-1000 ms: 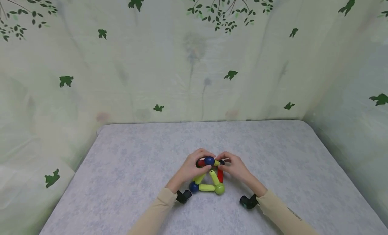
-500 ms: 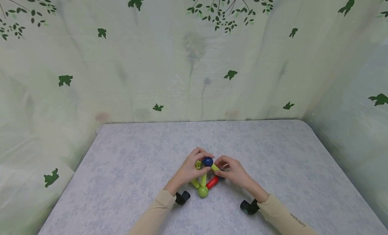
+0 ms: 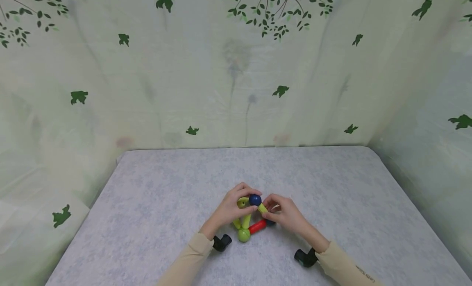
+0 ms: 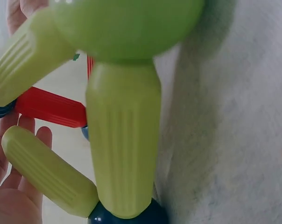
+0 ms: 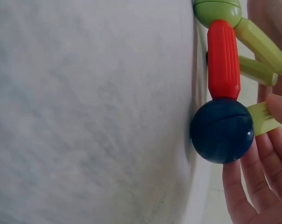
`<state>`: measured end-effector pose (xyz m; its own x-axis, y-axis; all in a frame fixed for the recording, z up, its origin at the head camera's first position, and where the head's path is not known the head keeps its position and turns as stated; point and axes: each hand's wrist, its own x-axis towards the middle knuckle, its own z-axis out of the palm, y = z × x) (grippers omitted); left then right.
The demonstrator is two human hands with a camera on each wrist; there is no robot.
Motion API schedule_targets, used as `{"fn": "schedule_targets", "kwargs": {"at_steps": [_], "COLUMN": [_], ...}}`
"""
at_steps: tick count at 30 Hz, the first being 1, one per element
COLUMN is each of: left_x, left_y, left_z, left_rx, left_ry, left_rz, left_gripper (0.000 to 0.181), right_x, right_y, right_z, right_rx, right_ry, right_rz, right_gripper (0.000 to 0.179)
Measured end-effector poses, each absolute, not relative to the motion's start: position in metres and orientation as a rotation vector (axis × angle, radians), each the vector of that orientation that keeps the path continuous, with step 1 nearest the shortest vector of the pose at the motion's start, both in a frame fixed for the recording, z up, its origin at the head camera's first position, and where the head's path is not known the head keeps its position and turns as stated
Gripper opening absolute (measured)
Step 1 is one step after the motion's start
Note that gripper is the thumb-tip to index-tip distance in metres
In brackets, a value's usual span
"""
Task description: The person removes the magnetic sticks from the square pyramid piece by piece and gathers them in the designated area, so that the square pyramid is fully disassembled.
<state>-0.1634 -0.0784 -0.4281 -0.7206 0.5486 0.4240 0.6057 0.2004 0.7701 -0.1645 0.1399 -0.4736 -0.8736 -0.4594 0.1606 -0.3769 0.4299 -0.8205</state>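
Observation:
Several yellow-green and red ridged rods with blue and green balls form one joined frame in front of me. In the head view my left hand (image 3: 234,206) holds the blue ball (image 3: 255,200) at its top between thumb and fingers. To the right of it, my right hand (image 3: 283,209) pinches a yellow-green rod (image 3: 262,208) joined to that ball. Lower down, a green ball (image 3: 243,235) meets a red rod (image 3: 257,226). That red rod runs to another blue ball (image 5: 222,130), seen close up in the right wrist view. Fingers hide part of the frame.
A grey mottled tabletop (image 3: 177,175) lies under the frame. Behind it hangs a pale leaf-printed curtain (image 3: 206,93). Black wrist cameras, one left (image 3: 223,242) and one right (image 3: 306,258), sit near the tabletop.
The frame has turned: its green ball moved from lower right to lower left and the red rod swung to slope rightward. My right hand has moved slightly down, still on the rod.

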Motion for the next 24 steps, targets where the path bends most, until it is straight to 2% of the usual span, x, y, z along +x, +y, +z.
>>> {"fn": "schedule_targets", "kwargs": {"at_steps": [10,16,24], "left_x": [-0.163,-0.164,-0.165], "left_y": [-0.082,-0.082,-0.081], "left_z": [-0.427,-0.429,-0.435], "left_rx": [-1.085,-1.113,-1.135], "left_ry": [-2.407,-2.369,-2.303], "left_rz": [-1.713,-1.759,-1.8], "left_gripper": [0.032,0.031,0.031], "right_x": [-0.156,-0.164,-0.174], "right_y": [0.143,0.143,0.132], "right_z": [-0.47,-0.462,-0.444], "right_rx": [-0.718,-0.614,-0.688], "right_ry": [2.507,2.391,2.431], "right_rz": [-1.479,-1.618,-1.642], "right_gripper": [0.018,0.016,0.024]}}
